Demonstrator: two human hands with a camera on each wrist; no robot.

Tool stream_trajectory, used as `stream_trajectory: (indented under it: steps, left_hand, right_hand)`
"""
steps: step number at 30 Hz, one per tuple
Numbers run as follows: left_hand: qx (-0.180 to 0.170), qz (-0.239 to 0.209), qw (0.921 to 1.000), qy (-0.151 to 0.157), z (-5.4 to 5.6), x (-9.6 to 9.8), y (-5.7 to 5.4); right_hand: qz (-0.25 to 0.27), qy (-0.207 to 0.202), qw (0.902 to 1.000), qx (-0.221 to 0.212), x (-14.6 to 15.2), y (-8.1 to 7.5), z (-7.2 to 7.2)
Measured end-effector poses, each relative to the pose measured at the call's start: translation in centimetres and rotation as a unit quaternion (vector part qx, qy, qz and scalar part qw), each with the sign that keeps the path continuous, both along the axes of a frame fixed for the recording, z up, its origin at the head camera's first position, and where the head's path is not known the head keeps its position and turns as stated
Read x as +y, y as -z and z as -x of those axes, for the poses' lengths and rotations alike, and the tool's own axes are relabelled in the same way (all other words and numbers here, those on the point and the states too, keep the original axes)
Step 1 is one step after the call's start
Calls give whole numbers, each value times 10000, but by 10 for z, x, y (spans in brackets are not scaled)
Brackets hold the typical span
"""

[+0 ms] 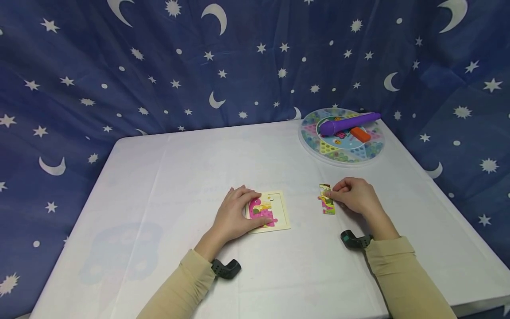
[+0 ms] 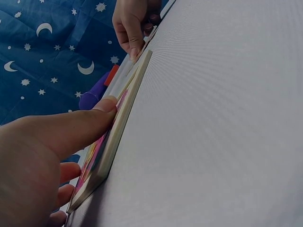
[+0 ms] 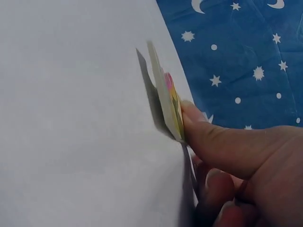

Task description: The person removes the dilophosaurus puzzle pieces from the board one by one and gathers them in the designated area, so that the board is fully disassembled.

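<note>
A small square jigsaw puzzle board (image 1: 283,212) with a pale wooden frame lies on the white table. Pink and yellow pieces (image 1: 263,212) fill its left part, while the right part shows bare wood. My left hand (image 1: 233,215) grips the board from its left side, the thumb (image 2: 106,105) lying over the front of the pieces. To the right, my right hand (image 1: 356,195) pinches a narrow, colourful strip of puzzle (image 1: 327,206) by its right edge. In the right wrist view the strip (image 3: 165,94) is tilted, its shadow beside it on the cloth.
At the back right lies a round, patterned game board (image 1: 312,144). A purple microphone-shaped toy (image 1: 350,124) and an orange block (image 1: 360,134) rest on it. Behind the table hangs a dark blue curtain (image 1: 255,79) with moons and stars.
</note>
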State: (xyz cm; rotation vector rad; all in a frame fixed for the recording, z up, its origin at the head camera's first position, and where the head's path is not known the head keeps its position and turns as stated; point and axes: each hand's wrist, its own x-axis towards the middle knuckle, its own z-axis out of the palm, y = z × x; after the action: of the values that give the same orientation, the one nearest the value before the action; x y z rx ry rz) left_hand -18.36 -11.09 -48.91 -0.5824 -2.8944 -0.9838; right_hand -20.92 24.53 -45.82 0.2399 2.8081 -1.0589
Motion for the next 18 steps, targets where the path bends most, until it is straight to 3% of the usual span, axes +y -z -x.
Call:
stream_trajectory:
  steps: [8,14,18]
  left_hand:
    - [-6,-10,10000,6,1,-1,0]
    - [68,-56,9999,47,1,-1,1]
    - [18,-63,10000,27,0,0,1]
  right_hand:
    - [410,-553,9961,-554,6,-4,18]
    - [579,-905,9825,-1520,11,-12,39]
    - [828,-1051,9750,-1771,11,-14,45]
